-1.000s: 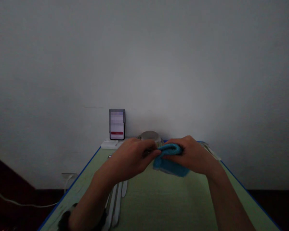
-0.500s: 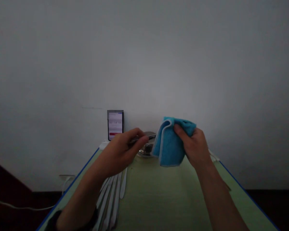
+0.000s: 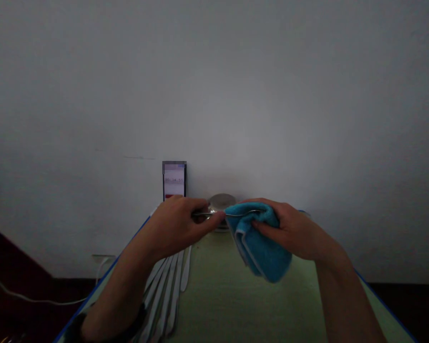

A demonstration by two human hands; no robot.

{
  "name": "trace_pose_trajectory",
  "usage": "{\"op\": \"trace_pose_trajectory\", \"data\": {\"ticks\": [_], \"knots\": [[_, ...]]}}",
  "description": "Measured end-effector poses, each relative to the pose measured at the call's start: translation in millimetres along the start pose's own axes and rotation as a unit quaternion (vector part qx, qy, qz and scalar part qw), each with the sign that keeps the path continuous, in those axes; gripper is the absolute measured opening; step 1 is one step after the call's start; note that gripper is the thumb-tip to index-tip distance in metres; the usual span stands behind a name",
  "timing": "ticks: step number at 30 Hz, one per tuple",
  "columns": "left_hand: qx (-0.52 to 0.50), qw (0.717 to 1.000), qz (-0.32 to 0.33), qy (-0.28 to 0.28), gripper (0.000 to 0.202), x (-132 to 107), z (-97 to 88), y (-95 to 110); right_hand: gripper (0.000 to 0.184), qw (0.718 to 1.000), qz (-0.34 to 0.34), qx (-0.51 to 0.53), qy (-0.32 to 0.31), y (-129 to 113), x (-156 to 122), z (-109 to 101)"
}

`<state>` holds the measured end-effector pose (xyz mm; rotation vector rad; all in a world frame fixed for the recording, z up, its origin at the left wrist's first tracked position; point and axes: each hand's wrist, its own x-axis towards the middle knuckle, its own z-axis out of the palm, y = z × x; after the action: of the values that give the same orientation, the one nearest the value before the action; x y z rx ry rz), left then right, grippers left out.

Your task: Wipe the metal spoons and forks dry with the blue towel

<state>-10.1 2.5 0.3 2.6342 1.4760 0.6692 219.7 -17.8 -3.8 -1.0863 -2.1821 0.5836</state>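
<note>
My left hand (image 3: 175, 227) is closed round one end of a thin metal piece of cutlery (image 3: 231, 216), held level above the table. Its other end runs into the fold of a blue cloth (image 3: 271, 259) with pale edging, so I cannot tell its full shape. My right hand (image 3: 295, 228) grips the cloth, thumb below and fingers above, pinching it round the cutlery. The lower part of the cloth hangs free. Several table knives (image 3: 169, 286) lie side by side on the left, partly under my left forearm.
A shiny round metal container (image 3: 222, 201) stands behind my hands at the far end of the green table (image 3: 243, 305). A phone (image 3: 174, 181) with a lit screen leans on the wall (image 3: 271, 95) at the far left. A white cable (image 3: 39, 302) runs off left.
My right hand has turned and come down with the cloth, which now wraps the far end of the cutlery. My left hand still holds the near end.
</note>
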Motion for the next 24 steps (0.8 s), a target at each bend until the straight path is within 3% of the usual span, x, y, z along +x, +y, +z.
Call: {"op": "trace_pose_trajectory", "data": {"ticks": [10,24], "knots": [[0.026,0.998,0.011,0.048,0.049,-0.7,1.2,4.7,0.021,0.994,0.011,0.004,0.107,-7.6,6.1,8.3],[0.01,1.0,-0.001,-0.011,0.048,-1.2,-7.3,8.1,0.019,0.997,0.02,0.043,0.055,-4.0,5.7,6.8]]}}
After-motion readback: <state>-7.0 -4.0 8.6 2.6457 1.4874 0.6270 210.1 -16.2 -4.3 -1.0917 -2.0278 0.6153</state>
